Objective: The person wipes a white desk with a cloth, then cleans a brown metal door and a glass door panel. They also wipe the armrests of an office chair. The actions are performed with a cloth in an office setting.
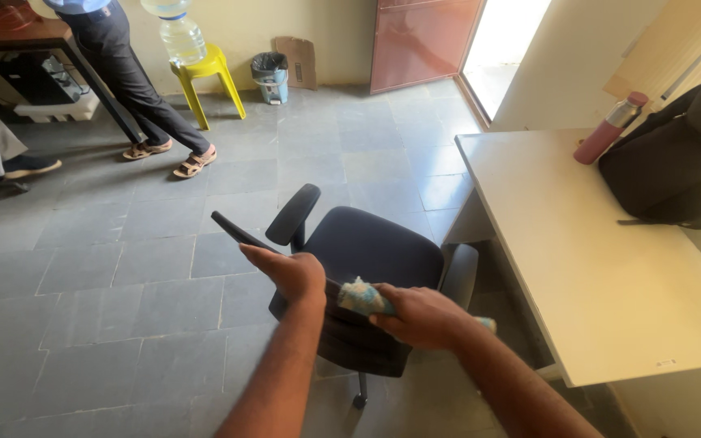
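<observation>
We brace the black fabric office chair (371, 259) with our left hand (294, 274), whose fingers are clenched over the top of its backrest to keep it from turning. Our right hand (419, 315), just beside, grips a crumpled pale blue cloth (364, 298) pressed to the same edge. Well beyond our fingers, a flat brown cardboard piece (298, 61) leans on the wall; right of them, a pink bottle (608, 130) stands on the cream table (602, 268).

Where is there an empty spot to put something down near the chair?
The white desk is bare across its near and middle part, right of the office chair; only its far end is crowded, with a black backpack and a pink bottle. The chair's seat is bare too. The left hand and right hand crowd the chair's back.
</observation>
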`<state>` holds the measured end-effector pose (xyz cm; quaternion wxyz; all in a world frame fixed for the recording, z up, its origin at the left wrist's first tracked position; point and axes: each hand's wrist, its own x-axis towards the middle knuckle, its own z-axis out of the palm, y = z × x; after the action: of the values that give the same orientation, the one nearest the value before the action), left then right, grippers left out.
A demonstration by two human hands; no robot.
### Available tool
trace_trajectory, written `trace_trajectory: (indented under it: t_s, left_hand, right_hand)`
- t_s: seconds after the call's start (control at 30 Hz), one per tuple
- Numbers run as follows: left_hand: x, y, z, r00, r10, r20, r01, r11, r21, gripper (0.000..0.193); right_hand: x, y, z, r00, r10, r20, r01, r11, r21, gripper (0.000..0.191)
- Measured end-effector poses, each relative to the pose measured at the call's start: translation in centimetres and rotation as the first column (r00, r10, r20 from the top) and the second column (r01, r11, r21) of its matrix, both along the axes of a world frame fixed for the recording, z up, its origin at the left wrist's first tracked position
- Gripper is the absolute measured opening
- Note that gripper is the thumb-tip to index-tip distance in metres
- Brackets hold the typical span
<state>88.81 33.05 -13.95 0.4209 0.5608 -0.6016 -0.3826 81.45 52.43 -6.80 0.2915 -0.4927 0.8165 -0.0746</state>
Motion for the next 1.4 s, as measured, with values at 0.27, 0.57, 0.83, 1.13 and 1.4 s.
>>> trace_trajectory:
  t_s: [0.27, 0.57, 0.83, 1.13, 1.4]
  left_hand:
    - [0.6, -1.1, -0.3, 0.997, -0.030, 0.073, 0.037, 0.995, -0.089, 0.075]
    - [1.7, -2.4, 1.3, 0.984, 0.016, 0.178, 0.004, 0.993, -0.115, 0.068]
    - [1.9, -3.2, 2.1, 0.980, 0.062, 0.188, -0.052, 0.997, -0.056, 0.062]
    - [1.8, -5.2, 1.5, 0.960, 0.060, 0.275, -0.036, 0.995, -0.092, 0.060]
    - [1.7, -6.0, 1.2, 0.966, 0.023, 0.257, -0.012, 0.999, -0.044, 0.056]
  right_hand:
    - [1.2, -1.9, 0.3, 0.988, 0.039, 0.152, -0.030, 0.998, -0.059, 0.066]
    - [2.5, -3.7, 0.3, 0.976, 0.077, 0.205, -0.054, 0.992, -0.118, 0.068]
    - [1.5, -5.0, -1.7, 0.882, 0.158, 0.445, -0.093, 0.982, -0.165, 0.082]
    - [1.0, -6.6, -4.7, 0.724, 0.286, 0.628, -0.071, 0.936, -0.345, 0.097]
    - [1.7, -8.2, -9.3, 0.401, 0.118, 0.909, 0.199, 0.957, -0.212, 0.077]
